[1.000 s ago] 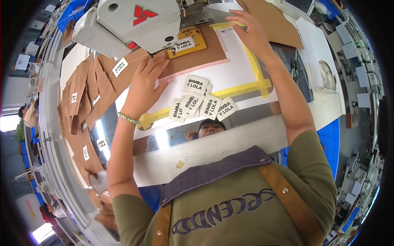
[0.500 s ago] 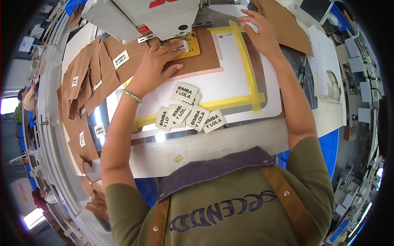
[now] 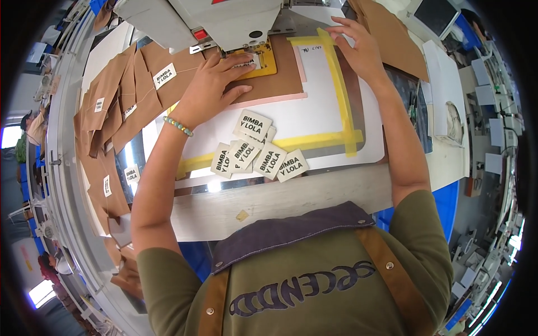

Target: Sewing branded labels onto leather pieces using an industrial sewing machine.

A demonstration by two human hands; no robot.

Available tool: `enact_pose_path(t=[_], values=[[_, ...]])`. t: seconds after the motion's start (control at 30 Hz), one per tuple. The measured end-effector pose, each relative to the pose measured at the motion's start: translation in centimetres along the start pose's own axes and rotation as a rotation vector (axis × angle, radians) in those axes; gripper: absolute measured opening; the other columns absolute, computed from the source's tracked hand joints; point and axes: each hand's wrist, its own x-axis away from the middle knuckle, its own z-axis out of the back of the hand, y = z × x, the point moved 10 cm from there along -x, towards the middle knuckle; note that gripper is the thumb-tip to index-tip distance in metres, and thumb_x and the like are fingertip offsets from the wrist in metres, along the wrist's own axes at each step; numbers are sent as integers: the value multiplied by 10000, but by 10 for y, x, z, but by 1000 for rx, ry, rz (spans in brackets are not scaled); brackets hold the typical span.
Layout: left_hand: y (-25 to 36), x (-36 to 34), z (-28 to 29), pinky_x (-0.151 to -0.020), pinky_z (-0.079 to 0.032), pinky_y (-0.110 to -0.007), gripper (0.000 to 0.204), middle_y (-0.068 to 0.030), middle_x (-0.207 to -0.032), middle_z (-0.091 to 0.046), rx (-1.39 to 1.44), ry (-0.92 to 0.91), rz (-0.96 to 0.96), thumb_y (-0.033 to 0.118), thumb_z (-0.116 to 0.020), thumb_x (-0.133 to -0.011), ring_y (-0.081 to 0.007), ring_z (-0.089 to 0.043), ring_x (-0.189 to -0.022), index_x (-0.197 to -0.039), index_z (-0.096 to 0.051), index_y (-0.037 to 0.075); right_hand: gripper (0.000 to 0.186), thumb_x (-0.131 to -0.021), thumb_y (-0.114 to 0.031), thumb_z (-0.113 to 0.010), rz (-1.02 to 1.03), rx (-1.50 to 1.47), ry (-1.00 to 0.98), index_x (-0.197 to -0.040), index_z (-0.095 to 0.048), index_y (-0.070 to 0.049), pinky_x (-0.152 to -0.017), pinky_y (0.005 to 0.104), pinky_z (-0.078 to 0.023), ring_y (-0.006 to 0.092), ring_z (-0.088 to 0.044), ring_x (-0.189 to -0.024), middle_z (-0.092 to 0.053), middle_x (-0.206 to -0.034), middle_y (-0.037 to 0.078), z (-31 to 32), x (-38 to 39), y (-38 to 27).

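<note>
Brown sheet (image 3: 284, 85) sits under my flat left hand (image 3: 212, 85), likely steadied, ungripped; right hand (image 3: 358, 50) empty near far-right corner of white board (image 3: 320, 84).

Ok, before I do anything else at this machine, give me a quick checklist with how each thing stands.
1. Left hand clear of the sewing machine head: not ok; its fingers lie close by the lower end.
2. Right hand free: ok; it holds nothing visible, off to the right of the yellow template.
3. White label square in the template: cannot tell; the left hand covers part of it.
4. Loose labels off the brown panel: ok; they lie piled nearer you.
5. Needle raised: cannot tell; it is too small to make out.
</note>
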Motion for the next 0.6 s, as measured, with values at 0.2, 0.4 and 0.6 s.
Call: enact_pose_path(t=[0.2,0.4,0.6], values=[[2,1,3,-1210,-401,-487,473,-43,-1572,-627,-17,2,-12,278,-757,-1000,-391,-536,-1390,-1451,-712,144,241,-1053,-191,-669,2,12,-5,-1246,-799,-126,-1171,437,-470,299,-625,-1372,-677,-1490,73,-1,0,5],[2,0,3,-1198,-410,-489,467,-37,-1575,-625,-25,41,-64,275,-754,-1001,-389,-553,-1319,-1449,-711,148,257,-1039,-203,-663,-4,-4,-24,-1242,-798,-122,-1152,447,-481,326,-611,-1375,-673,-1497,88,-4,0,9],[-8,-9,4,-1189,-428,-478,417,-65,-1480,-681,-33,42,17,294,-758,-999,-344,-558,-1344,-1387,-749,141,247,-1035,-199,-671,-16,1,-38,-1224,-795,-101,-1098,437,-521,325,-626,-1347,-688,-1478,90,-6,1,9]])
